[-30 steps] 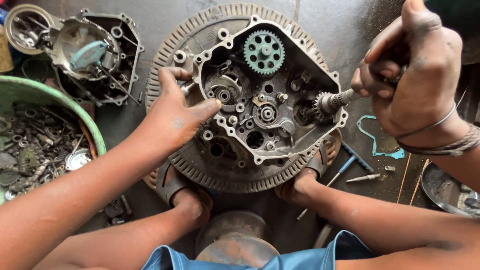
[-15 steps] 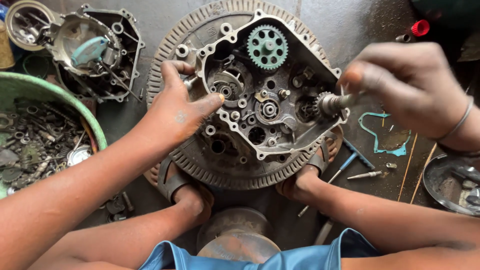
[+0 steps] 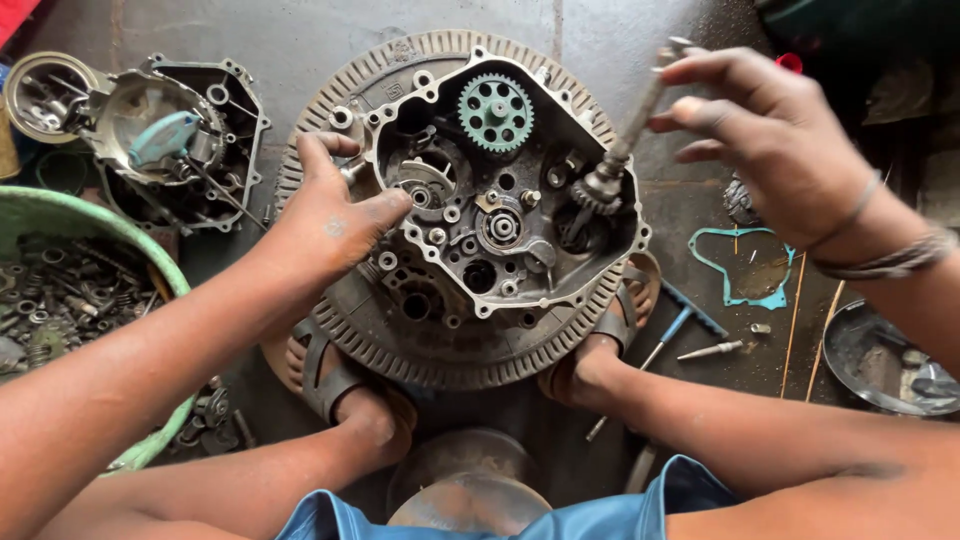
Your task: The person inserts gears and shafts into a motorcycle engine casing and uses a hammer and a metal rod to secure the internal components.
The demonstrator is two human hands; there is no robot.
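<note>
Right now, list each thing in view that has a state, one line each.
engine case: open, insides bare, lying flat on the toothed disc.
green gear: seated in the case.
geared shaft: tilted, gear end low at the case's right side.
right hand: gripping the shaft.
left hand: pressed on the case's left edge.
green tub: filled with small parts.

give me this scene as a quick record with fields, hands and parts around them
left hand: rests on the left edge of the engine case, thumb toward its middle
right hand: holds a geared shaft, tilted, lower end in the case
under case: toothed round plate
on case: green gear
left: green bowl of small metal parts, second engine cover
right: blue gasket, metal dish
feet: braced at the plate's lower edge
</note>
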